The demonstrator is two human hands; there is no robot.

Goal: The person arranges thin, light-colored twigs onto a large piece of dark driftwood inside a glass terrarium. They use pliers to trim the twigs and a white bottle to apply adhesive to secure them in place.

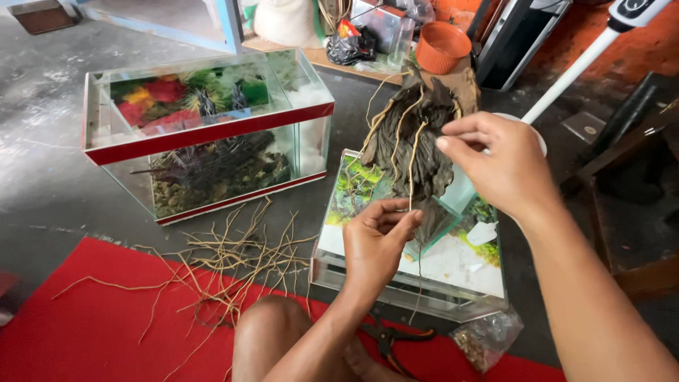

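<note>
Driftwood (414, 138), dark and ridged, stands upright over the small glass tank (417, 272) in front of you, its base down inside the tank near the far edge. Pale root strands (409, 152) run down its face. Your left hand (375, 240) pinches the lower end of one strand between thumb and fingertips, just at the foot of the wood. Your right hand (498, 163) is up at the wood's right side, fingers curled with the tips pressed on a strand near the upper part of the piece; you cannot tell from here whether it grips the wood itself or only the strand.

The small tank sits on the grey floor (49, 177), its near edge touching the red mat (85, 339). A loose pile of roots (237, 258) lies spread across the far edge of the mat and onto the floor, to the left of the tank. Beyond that pile stands a larger glass tank (209, 134) with red trim, holding coloured plants and dark moss. Black-handled pliers (389, 339) rest on the mat just beside your knee, and a small clear bag (484, 339) of gravel lies by the tank's near right corner. An orange pot (442, 46) stands behind the wood.
</note>
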